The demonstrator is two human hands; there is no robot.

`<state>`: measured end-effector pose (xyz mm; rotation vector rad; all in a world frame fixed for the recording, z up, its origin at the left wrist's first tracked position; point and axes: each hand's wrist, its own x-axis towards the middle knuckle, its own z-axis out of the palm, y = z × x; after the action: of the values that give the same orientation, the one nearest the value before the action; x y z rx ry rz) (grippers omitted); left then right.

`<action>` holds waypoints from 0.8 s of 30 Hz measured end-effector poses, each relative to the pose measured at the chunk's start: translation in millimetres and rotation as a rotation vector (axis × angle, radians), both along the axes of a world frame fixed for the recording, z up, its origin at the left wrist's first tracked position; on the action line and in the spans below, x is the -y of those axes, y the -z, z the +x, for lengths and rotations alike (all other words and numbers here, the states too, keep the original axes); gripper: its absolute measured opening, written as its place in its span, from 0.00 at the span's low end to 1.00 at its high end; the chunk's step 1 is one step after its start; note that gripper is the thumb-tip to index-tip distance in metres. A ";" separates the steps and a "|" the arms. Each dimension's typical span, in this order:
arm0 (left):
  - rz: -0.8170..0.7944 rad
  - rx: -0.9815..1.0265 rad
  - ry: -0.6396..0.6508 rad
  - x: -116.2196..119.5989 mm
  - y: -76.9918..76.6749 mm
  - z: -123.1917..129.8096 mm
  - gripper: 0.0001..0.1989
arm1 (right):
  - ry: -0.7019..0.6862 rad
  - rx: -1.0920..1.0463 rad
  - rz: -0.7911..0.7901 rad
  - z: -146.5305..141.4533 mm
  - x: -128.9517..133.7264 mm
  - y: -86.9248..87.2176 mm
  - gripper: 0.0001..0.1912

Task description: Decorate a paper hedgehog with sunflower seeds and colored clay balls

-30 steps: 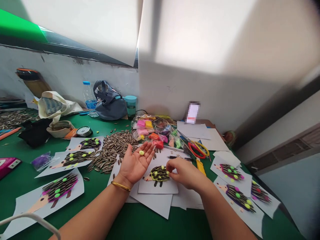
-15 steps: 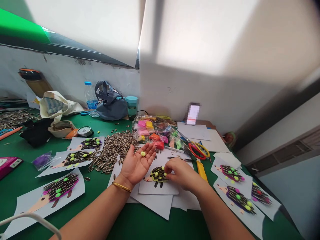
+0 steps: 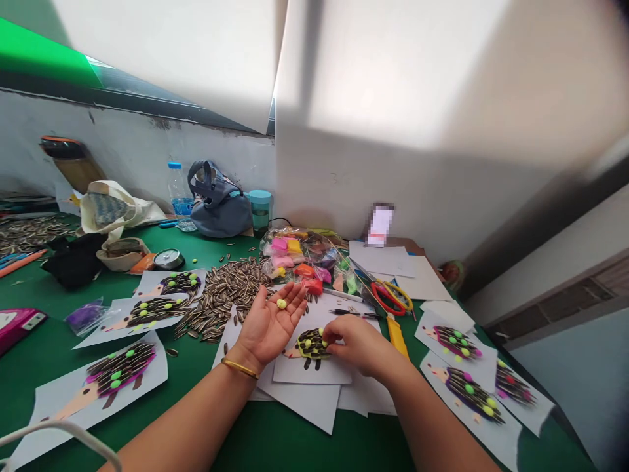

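Observation:
My left hand is held palm up with its fingers stretched out, and a small lump of yellow clay rests on them. My right hand bends over the right edge of a hedgehog picture, thumb and fingers pinched together. What sits between those fingertips is hidden. The hedgehog has a yellow outline, a back of sunflower seeds dotted with yellow clay balls, and dark seed legs. Its white sheet lies on other papers.
Behind my left hand spreads a heap of sunflower seeds. Bagged coloured clay, scissors and a yellow-handled tool lie farther back. More hedgehog pictures lie on both sides; a cable crosses the left corner.

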<state>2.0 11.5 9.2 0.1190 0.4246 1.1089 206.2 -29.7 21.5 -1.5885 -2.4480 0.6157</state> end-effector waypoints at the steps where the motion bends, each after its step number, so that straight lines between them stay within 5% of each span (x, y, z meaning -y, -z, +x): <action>1: -0.003 -0.003 -0.004 -0.1 0.1 0.0 0.26 | 0.003 0.004 0.003 0.4 0.4 -0.7 0.06; 15: -0.003 -0.012 0.006 1.0 0.8 0.6 0.26 | -0.019 -0.009 0.081 -1.9 1.1 1.1 0.03; 24: 0.052 -0.034 0.038 2.5 4.1 0.2 0.12 | 0.029 -0.034 0.075 1.0 2.1 -4.4 0.04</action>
<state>2.2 9.0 5.1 0.1913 0.4222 1.0818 207.2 -31.8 25.8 -1.5683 -2.3900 0.5354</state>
